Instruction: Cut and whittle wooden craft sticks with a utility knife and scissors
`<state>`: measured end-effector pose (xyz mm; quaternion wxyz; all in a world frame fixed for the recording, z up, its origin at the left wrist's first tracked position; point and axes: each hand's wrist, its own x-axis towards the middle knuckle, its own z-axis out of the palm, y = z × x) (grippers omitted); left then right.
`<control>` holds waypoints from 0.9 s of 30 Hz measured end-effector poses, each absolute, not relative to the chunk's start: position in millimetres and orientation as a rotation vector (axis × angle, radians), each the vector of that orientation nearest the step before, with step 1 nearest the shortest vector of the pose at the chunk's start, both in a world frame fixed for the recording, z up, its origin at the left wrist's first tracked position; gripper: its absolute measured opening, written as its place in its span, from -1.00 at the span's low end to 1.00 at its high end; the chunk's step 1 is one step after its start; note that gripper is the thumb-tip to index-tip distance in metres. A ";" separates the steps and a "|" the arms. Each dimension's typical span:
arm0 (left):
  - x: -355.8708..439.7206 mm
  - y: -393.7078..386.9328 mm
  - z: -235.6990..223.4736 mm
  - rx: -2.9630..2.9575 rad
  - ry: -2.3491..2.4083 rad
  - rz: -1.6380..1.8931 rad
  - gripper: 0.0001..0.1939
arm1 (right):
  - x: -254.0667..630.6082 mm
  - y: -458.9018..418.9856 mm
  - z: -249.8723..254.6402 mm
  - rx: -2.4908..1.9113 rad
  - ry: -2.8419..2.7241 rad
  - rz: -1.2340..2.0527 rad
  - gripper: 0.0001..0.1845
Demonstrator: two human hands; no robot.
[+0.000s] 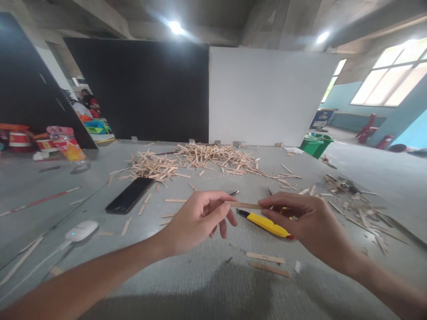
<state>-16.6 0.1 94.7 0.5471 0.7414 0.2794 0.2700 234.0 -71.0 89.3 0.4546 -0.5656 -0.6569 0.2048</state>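
Observation:
A thin wooden stick [245, 205] is held level between both hands above the grey table [207, 284]. My left hand [196, 221] pinches its left end with thumb and forefinger. My right hand [307, 224] pinches its right end and also grips a yellow utility knife [267, 225], whose black tip points left under the stick. Two short stick pieces [267, 263] lie on the table just below the hands.
A big heap of wooden sticks [196, 161] lies at the back of the table. A black phone [130, 194] and a white device [81, 230] lie to the left. Offcuts [360, 209] are scattered to the right. Green bins [315, 144] stand beyond.

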 end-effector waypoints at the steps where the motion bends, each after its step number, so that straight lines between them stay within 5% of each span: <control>1: -16.5 0.0 94.2 1.766 0.668 0.646 -0.68 | 233.7 -71.1 88.5 -1.391 -1.627 0.494 -0.90; 16: -9.1 -5.9 92.1 1.850 0.741 0.450 -0.74 | 224.6 -76.0 77.4 -1.340 -1.837 0.516 -0.86; 27: -5.0 -11.1 79.8 1.971 0.694 0.355 -0.73 | 215.5 -73.0 67.3 -1.360 -1.740 1.201 -0.72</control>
